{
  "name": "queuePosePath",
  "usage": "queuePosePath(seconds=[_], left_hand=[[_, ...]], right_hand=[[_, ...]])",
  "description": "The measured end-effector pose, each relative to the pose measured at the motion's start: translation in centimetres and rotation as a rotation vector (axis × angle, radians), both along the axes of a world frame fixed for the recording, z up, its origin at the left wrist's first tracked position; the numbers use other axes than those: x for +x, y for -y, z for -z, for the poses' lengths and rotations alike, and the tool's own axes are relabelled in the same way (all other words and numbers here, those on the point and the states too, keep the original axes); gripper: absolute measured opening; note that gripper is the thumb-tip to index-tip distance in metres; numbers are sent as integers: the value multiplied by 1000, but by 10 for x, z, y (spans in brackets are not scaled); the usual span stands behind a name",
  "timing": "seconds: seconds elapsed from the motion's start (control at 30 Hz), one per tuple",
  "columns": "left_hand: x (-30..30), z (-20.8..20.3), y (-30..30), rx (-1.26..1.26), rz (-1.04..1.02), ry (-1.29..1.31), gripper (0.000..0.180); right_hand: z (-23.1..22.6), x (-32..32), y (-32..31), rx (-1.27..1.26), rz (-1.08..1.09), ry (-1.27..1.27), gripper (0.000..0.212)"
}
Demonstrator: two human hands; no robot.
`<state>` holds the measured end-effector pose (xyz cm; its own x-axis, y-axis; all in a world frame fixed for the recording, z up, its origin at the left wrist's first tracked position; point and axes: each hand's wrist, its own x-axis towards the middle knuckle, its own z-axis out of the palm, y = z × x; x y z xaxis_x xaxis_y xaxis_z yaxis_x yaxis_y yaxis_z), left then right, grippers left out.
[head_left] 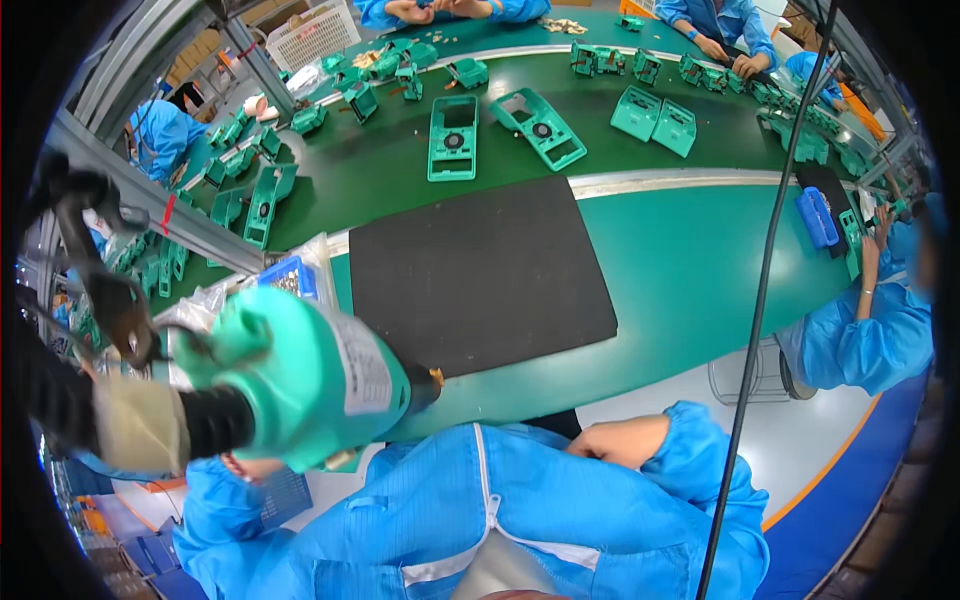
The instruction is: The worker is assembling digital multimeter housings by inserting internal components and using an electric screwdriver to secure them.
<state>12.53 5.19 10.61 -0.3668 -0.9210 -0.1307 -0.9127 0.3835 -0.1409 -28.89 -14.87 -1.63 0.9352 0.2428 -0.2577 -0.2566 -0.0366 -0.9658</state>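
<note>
Green machine (300, 390), lower left of frame, long axis crosswise, nearer left hand (260, 468) and half hiding it; right hand (608, 440) lower centre, farther off; can't tell either one's grip.

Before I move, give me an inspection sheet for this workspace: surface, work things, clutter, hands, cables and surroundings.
Surface: green table with a black mat; dark green belt beyond.
Work things: green machine with a black nose, at left; green plastic casings lie along the belt.
Clutter: blue box of small parts and clear plastic bags, beside the machine.
Hands: left hand mostly hidden behind the machine; right hand near the table's front edge; grip unclear for both.
Cables: one black cable runs down the view's right side.
Surroundings: co-workers in blue, a metal post, a white basket.
</note>
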Motion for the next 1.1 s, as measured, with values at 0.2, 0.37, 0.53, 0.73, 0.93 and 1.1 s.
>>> queuePosePath(seconds=[0.2, 0.37, 0.53, 0.73, 0.93, 1.1], left_hand=[[-54, 34, 53, 60, 444, -135, 22], [-74, 57, 86, -146, 544, -189, 12], [-89, 74, 102, -170, 512, -214, 10], [-90, 76, 84, -41, 307, -434, 27], [-100, 93, 53, -4, 97, -711, 39], [-116, 106, 43, -197, 50, -610, 45]], right_hand=[[124, -2, -45, -883, 726, -80, 26], [216, 30, -26, -1062, 894, 95, 25], [219, 41, -21, -1025, 859, 115, 25], [222, 42, -16, -965, 810, 99, 26], [223, 40, -18, -896, 742, 70, 26], [223, 30, -23, -843, 693, 36, 27]])
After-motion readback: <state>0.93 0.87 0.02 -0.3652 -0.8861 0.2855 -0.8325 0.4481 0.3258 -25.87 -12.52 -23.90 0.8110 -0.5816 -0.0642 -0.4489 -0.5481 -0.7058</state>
